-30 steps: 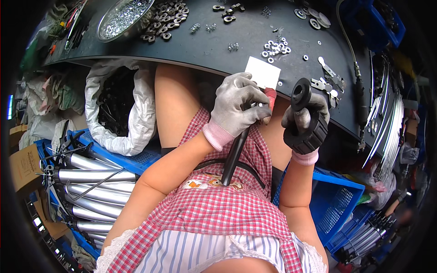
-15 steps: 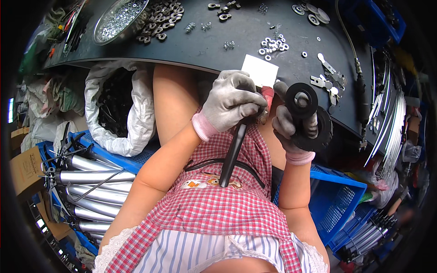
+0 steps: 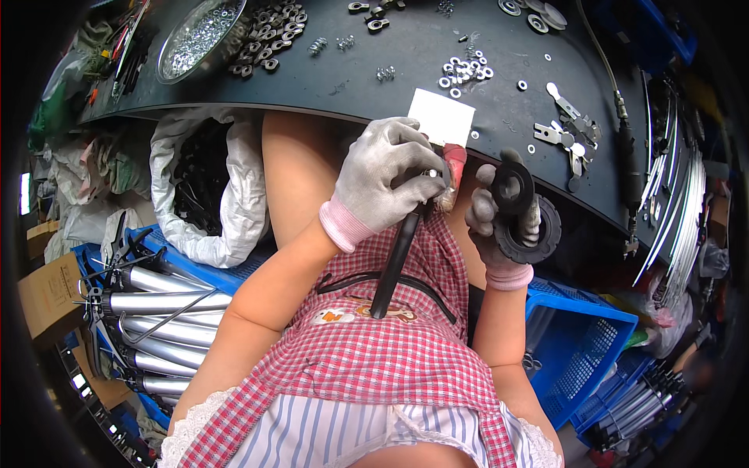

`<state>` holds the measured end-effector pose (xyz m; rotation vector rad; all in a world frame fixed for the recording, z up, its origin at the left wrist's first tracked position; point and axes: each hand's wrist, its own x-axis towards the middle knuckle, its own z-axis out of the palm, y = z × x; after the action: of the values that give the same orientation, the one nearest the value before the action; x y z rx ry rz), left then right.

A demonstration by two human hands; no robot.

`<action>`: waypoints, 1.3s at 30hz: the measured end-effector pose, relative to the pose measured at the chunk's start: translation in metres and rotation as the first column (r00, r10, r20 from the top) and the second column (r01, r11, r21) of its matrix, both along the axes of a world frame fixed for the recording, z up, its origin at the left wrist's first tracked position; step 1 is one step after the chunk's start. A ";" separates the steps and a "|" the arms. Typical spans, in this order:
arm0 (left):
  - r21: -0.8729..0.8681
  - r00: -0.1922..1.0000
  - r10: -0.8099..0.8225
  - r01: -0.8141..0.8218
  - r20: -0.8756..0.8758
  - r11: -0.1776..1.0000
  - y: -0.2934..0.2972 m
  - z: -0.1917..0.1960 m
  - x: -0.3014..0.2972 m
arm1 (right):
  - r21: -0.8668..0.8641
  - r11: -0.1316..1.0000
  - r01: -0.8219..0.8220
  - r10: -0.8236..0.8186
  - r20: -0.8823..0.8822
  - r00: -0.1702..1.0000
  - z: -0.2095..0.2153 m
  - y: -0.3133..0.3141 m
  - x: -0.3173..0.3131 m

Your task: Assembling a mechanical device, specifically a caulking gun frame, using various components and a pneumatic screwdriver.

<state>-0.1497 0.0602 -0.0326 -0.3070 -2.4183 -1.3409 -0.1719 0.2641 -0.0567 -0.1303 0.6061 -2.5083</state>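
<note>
My left hand, in a grey-white glove with a pink cuff, is closed around the upper end of a black tube. The tube slants down over my checked apron. A small silver end shows beside my left thumb; what it belongs to is partly hidden by the fingers. Over at the right, my gloved right hand holds two black ring-shaped discs, a smaller upper ring and a larger ribbed ring. Just beyond my left fingertips is a red-handled tool with a frayed, bristly end.
A white card lies at the edge of the dark table. Washers, springs, metal plates and a bowl of small parts are on it. Blue crates flank me; one holds silver tubes.
My left hand has shifted slightly left, and its fingers show the small silver end. The right hand has turned the rings, with the larger one now more visible below the smaller.
</note>
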 end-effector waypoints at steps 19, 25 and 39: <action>-0.115 0.988 -0.108 0.120 0.107 0.986 -0.014 0.003 -0.006 | 0.390 0.903 -0.180 0.209 -0.032 0.977 -0.028 -0.002 0.077; 0.012 0.989 -0.076 0.075 0.126 0.997 -0.011 -0.005 -0.001 | 0.633 0.488 0.602 0.252 -0.762 0.597 -0.032 -0.017 0.086; -0.114 0.945 -0.106 0.148 0.310 0.982 -0.008 0.026 -0.011 | 0.565 0.824 0.022 0.206 -0.337 0.918 -0.019 -0.018 0.104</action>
<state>-0.1609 0.0520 -0.0070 -0.3179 -2.7960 -1.3648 -0.0674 0.2458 -0.0762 -0.4272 1.4394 -2.1080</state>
